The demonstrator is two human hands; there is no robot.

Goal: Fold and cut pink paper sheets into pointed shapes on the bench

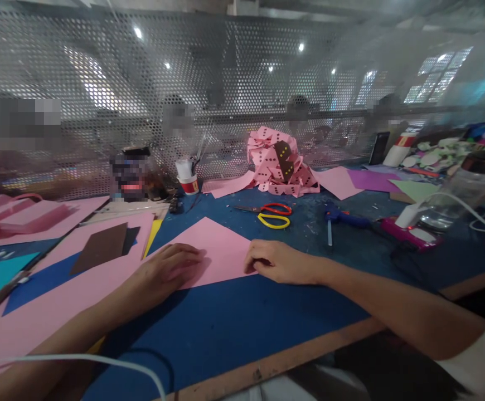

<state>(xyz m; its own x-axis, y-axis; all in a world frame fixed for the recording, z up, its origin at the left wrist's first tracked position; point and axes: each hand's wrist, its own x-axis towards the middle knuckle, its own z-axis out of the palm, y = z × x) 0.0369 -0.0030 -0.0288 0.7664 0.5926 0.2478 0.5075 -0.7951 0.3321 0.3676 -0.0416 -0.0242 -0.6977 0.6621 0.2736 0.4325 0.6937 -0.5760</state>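
Observation:
A pink sheet of paper (215, 250) lies on the blue tabletop, one corner pointing away from me. My left hand (175, 264) rests flat on its left part, fingers stretched out. At the sheet's right corner, my right hand (273, 260) has thumb and fingers curled together on the paper edge. Beyond the sheet are scissors (273, 216) with one red and one yellow handle. Farther back stands a bundle of folded pink paper pieces (273, 159) with dark dots and one dark piece with yellow dots.
A blue glue gun (347, 217) and a magenta power strip (410, 233) lie at the right, near a clear jar (447, 195). Larger pink paper (79, 301) covers the left. A paper cup (189, 182) stands before the perforated metal screen (234, 83). A white cable (100, 359) crosses the foreground.

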